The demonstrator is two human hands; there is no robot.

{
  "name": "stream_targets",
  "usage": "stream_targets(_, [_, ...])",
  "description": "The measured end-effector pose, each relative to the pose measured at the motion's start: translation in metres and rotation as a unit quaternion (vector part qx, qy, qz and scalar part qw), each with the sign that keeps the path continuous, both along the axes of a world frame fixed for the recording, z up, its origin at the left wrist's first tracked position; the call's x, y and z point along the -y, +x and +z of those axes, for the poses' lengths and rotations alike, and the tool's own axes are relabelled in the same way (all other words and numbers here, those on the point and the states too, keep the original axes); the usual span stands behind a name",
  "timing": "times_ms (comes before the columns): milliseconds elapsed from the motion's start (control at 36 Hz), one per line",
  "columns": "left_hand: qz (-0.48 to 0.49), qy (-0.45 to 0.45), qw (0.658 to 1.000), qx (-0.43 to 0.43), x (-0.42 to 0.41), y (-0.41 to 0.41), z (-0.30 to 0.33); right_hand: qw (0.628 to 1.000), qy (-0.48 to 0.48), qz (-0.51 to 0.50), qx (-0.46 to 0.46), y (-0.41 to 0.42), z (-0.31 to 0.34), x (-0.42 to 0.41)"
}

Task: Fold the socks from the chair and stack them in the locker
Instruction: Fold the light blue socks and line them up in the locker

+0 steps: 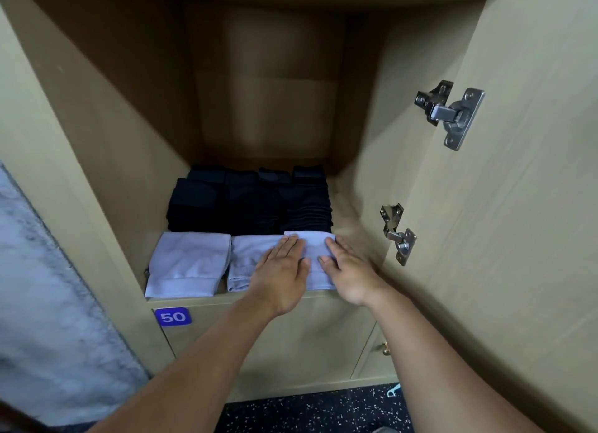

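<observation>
Three folded socks (189,264) lie in the locker (97,141), before stacked socks (249,202).

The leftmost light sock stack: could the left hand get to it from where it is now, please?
Probably yes. The left hand lies flat on the middle stack, right beside the leftmost stack. That stack sits at the shelf's front edge with nothing on top or in front of it.

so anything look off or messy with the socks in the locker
Nothing stands out. Three light blue socks lie in a front row, dark socks behind. Both hands, left and right, press flat on the rightmost one.
</observation>
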State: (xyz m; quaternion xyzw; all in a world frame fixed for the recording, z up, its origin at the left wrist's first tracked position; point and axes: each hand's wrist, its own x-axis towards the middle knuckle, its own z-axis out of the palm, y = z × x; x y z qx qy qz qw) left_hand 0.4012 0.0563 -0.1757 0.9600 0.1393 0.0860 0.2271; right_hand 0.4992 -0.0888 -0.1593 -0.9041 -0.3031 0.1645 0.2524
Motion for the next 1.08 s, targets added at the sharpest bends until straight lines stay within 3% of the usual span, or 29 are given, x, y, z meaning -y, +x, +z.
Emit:
stream_targets(333, [0.003,-0.021,0.996,0.088,-0.013,-0.045,0.024,0.996,0.044,0.05,0.061,-0.038,0.038,0.0])
stream_targets(556, [0.033,0.011,0.991,0.132,-0.033,-0.111,0.046,0.987,0.107,0.116,0.037,-0.079,0.048,-0.022])
stream_targets(722, [0.084,0.032,0.986,0.139,-0.045,-0.171,0.057,0.976,0.124,0.175,0.038,-0.115,0.051,-0.046])
stream_targets(1083, [0.211,-0.02,0.968,0.135,-0.072,-0.306,0.073,0.937,0.165,0.309,0.014,-0.217,0.058,-0.117])
